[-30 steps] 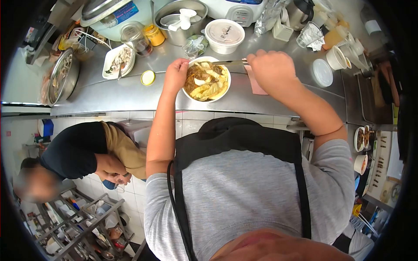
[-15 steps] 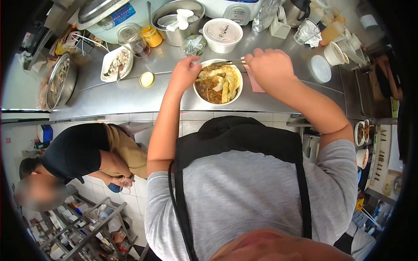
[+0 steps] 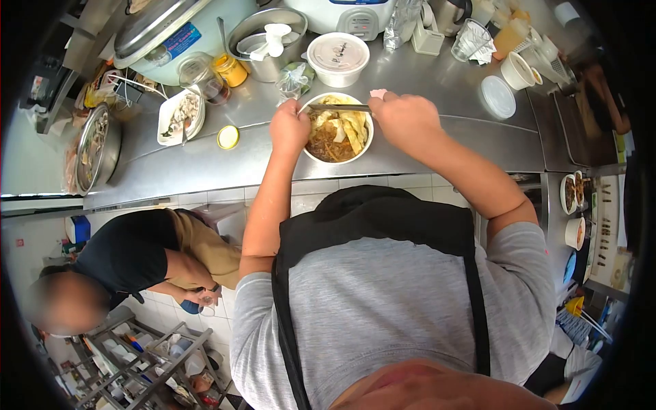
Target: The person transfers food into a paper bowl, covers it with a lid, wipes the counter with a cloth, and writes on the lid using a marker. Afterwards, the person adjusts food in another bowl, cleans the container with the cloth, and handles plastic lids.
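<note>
A white bowl (image 3: 370,137) of brown noodles and pale yellow pieces (image 3: 338,130) stands on the steel counter (image 3: 205,164). My left hand (image 3: 290,128) is closed on the bowl's left rim, thumb toward the inside. With closed fingers my right hand (image 3: 404,116) holds a metal utensil (image 3: 342,107), which lies across the top of the bowl; its far tip is near my left thumb. A bit of pink cloth or paper (image 3: 378,93) shows behind my right hand. Behind the bowl are a lidded white tub (image 3: 338,53) and a tied plastic bag (image 3: 295,80).
A yellow lid (image 3: 228,137), a white tray of food (image 3: 181,117) and a steel basin (image 3: 99,148) stand on the left. Jars, a metal pot (image 3: 266,44) and cookers line the back. A clear lid (image 3: 498,97) lies right. Another person (image 3: 130,249) bends down at lower left.
The utensil now lies further across the bowl, and my right hand has moved left and slightly down. The bowl shifted right, then slightly back left. The camera view has tilted slightly.
</note>
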